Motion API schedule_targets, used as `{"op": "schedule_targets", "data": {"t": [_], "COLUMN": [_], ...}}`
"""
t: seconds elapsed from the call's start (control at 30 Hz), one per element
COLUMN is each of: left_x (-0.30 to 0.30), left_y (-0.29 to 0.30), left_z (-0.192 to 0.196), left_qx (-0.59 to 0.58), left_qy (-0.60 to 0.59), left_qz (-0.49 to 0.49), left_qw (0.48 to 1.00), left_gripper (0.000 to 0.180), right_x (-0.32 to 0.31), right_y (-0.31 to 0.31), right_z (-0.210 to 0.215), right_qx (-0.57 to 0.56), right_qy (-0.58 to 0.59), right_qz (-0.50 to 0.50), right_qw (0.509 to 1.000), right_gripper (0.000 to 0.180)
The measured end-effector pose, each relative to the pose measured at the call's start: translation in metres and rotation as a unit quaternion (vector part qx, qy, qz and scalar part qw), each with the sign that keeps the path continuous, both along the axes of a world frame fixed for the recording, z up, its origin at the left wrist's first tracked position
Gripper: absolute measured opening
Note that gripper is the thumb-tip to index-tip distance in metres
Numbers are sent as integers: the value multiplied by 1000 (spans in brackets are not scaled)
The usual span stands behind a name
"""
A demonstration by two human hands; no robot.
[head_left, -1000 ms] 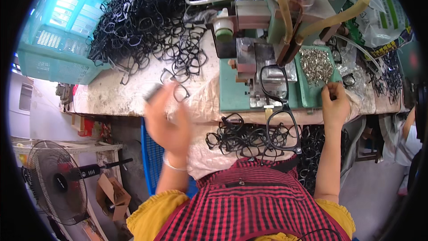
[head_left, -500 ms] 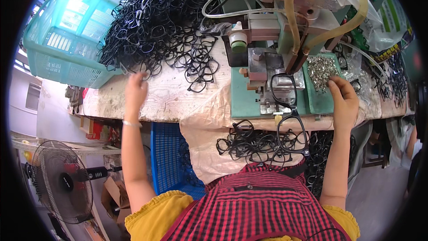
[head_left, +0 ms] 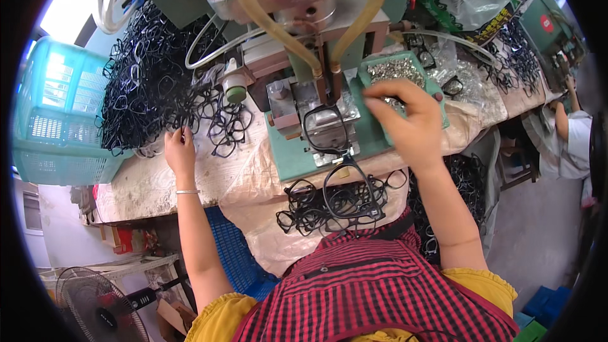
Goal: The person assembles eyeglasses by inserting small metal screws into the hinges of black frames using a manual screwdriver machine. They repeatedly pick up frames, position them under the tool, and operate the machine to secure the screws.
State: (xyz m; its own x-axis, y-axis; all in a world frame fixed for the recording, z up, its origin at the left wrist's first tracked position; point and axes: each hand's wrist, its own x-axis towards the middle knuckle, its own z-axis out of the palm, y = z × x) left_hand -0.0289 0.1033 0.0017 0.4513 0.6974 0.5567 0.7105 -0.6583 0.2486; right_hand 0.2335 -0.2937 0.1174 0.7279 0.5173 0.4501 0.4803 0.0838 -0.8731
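My left hand point(head_left: 180, 151) is at the near edge of a big heap of black eyeglass frames point(head_left: 149, 82). Its fingers are pinched together, and what they hold is too small to make out. My right hand point(head_left: 413, 120) hovers over the near part of a green tray point(head_left: 443, 114) of small silvery metal parts point(head_left: 396, 71). Thumb and forefinger come together toward the machine; anything between them is hidden. One black eyeglass frame point(head_left: 348, 159) hangs at the bench machine point(head_left: 324, 92), one rim under its two copper-coloured prongs, the other rim hanging toward me.
More eyeglass frames point(head_left: 301, 206) lie on the brown paper point(head_left: 253, 228) by my apron. Turquoise baskets point(head_left: 60, 114) stand at the left, a blue crate point(head_left: 237, 247) below the bench, a fan point(head_left: 95, 310) at lower left. Another person's sleeve point(head_left: 573, 133) shows at far right.
The view has shifted, with the machine now further left. My right hand has moved from the tray's near right side toward the machine. My left hand stays by the heap, its fingers now pinched.
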Motion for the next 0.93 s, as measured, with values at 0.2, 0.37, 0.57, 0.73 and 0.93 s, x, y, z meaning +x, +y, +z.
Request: {"op": "schedule_targets", "data": {"t": [0.2, 0.37, 0.57, 0.73, 0.93], "left_x": [59, 81, 103, 104, 114], "left_y": [-113, -188, -197, -231, -242], "left_z": [27, 132, 182, 140, 128], "left_qx": [-287, -204, -144, -32, 22], "left_qy": [-447, -510, -435, -234, -136], "left_qz": [-208, -489, -491, -592, -579], "left_qw": [821, 678, 741, 770, 803], "left_gripper": [17, 19, 15, 16, 23], "right_x": [-8, -17, -35, -1, 74], "right_y": [37, 39, 33, -8, -71], "right_z": [-12, 1, 21, 18, -85], "right_qx": [116, 136, 119, 5, -170], "right_qy": [85, 171, 204, 72, -44], "right_qz": [0, 72, 71, 16, -180], "right_qw": [990, 973, 969, 997, 968], "right_gripper": [37, 42, 47, 50, 45]}}
